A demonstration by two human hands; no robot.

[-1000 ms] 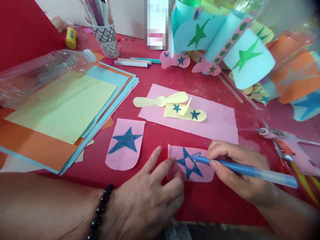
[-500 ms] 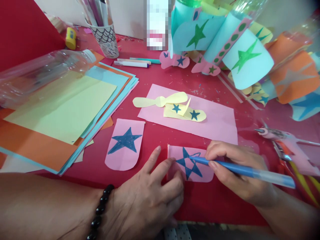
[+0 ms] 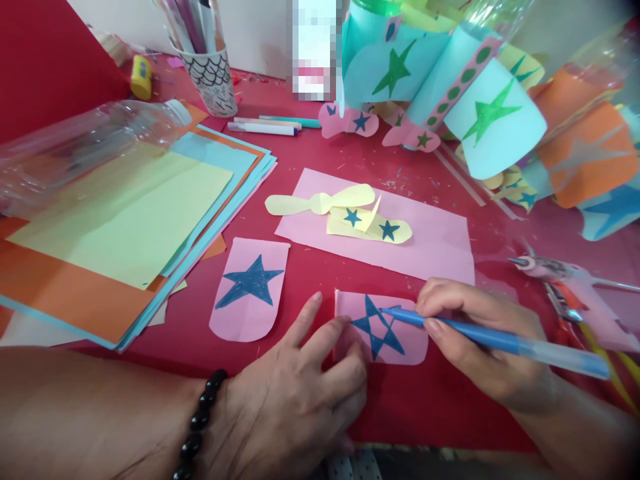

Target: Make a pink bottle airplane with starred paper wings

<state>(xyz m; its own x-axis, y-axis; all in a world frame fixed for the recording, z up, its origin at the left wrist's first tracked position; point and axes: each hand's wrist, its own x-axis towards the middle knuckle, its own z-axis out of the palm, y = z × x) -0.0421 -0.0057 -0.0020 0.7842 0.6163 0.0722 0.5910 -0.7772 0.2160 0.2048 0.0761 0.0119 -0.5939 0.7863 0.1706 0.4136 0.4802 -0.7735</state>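
My right hand [image 3: 485,340] grips a blue felt-tip pen [image 3: 505,339], its tip on a star drawn on a pink paper piece [image 3: 415,347]. The star's points are mostly blue; its middle and part of the upper right point are still pink. My left hand [image 3: 315,380] rests with spread fingers at the left edge of this piece, touching it. Left of that lies a second pink paper piece [image 3: 235,320] bearing a solid blue star. Behind both, a yellow paper propeller [image 3: 320,202] and a yellow strip with blue stars [image 3: 370,227] lie on a pink sheet [image 3: 435,247].
Coloured paper sheets [image 3: 120,220] are stacked at left, with a clear plastic bottle [image 3: 90,150] on top. A patterned cup [image 3: 213,83] of pens and several markers [image 3: 265,127] are at the back. Paper-covered bottles [image 3: 415,73] stand back right; a pink glue gun [image 3: 580,287] lies right.
My right hand and the pen have shifted slightly right, the pen tip staying near the star's upper right point. A little more blue shows along that point. My left hand stays put.
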